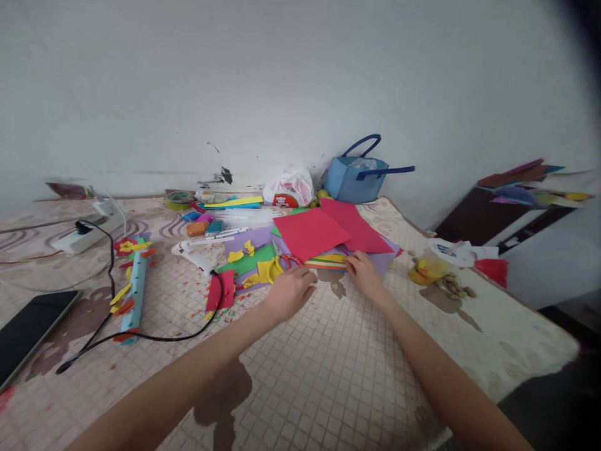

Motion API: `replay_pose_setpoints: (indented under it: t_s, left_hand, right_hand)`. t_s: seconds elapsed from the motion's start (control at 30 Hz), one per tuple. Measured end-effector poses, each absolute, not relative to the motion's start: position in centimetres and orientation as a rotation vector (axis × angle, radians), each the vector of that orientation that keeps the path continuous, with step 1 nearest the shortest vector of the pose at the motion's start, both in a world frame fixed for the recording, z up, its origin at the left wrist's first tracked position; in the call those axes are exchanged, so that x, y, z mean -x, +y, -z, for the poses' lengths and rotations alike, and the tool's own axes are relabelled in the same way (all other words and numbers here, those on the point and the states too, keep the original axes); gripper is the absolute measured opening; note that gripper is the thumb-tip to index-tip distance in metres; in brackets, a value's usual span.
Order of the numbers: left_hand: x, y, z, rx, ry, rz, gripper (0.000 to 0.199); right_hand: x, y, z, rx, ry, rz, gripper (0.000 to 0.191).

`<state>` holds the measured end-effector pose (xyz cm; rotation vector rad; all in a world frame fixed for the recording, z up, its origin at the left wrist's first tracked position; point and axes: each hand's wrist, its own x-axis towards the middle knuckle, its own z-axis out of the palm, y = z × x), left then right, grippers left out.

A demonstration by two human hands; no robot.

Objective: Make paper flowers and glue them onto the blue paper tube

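Two red sheets (310, 233) lie on top of a pile of coloured paper, overlapping at an angle. Below their front edge, a layered stack of yellow, orange and blue paper (328, 262) sticks out. My right hand (365, 274) has its fingers closed at the right end of this stack. My left hand (292, 292) is at the left end, its fingers curled together; whatever they hold is hidden. Just behind my left hand are scissors (275, 269) with yellow and red handles, partly covered. Purple paper (244, 241) lies beneath the pile.
A white glue gun (193, 257) trails a black cable on the left, near a light blue decorated strip (135, 294). A phone (35, 329) and a power strip (89, 232) lie farther left. At the back stands a blue bag (354, 181); stones (453, 287) are on the right.
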<state>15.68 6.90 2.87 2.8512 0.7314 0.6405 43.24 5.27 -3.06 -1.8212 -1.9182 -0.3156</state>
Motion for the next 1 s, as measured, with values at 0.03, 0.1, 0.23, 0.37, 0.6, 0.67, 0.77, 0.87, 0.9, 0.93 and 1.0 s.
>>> replay_pose_setpoints:
  t_s: [0.03,0.1,0.23,0.37,0.6,0.67,0.77,0.87,0.9,0.93,1.0]
  left_hand:
    - [-17.2,8.2,-3.0,-2.926,0.726,-0.639,0.015]
    - [-20.1,10.4,-2.9,-2.972,0.709,-0.643,0.016]
    - [-24.4,13.1,-1.9,-3.051,0.717,-0.656,0.017]
    - [-26.1,14.7,-0.6,-3.1,0.807,-0.668,0.019]
    - [-26.0,16.5,-0.1,-3.152,0.773,-0.67,0.021]
    - [-26.0,16.6,-0.1,-3.156,0.75,-0.67,0.02]
    - [-26.0,16.8,0.0,-3.148,0.745,-0.672,0.02]
    - [-25.9,16.8,0.3,-3.142,0.744,-0.681,0.021]
    - [-25.9,16.8,0.3,-3.142,0.741,-0.685,0.022]
    - [-25.8,16.8,0.4,-3.142,0.739,-0.689,0.022]
    - [-25.7,16.8,0.4,-3.147,0.734,-0.695,0.023]
  right_hand:
    - [-43.4,5.1,3.2,1.828,-1.895,0.328,0.027]
    - [-43.9,4.8,3.4,1.839,-1.851,0.357,0.028]
    - [-44.6,4.4,3.4,1.843,-1.842,0.405,0.028]
    - [-45.2,4.2,3.6,1.869,-1.85,0.426,0.028]
    - [-47.4,4.2,3.6,1.92,-1.825,0.41,0.032]
    - [-47.7,4.3,3.3,1.914,-1.842,0.393,0.033]
    - [-47.5,4.4,2.9,1.878,-1.894,0.355,0.031]
    - [-46.8,4.9,2.7,1.831,-1.954,0.326,0.029]
    - [-46.5,5.2,2.8,1.818,-1.971,0.321,0.028]
    - [-46.2,5.5,2.8,1.809,-1.986,0.321,0.028]
    - [-45.8,6.1,3.0,1.798,-2.005,0.33,0.029]
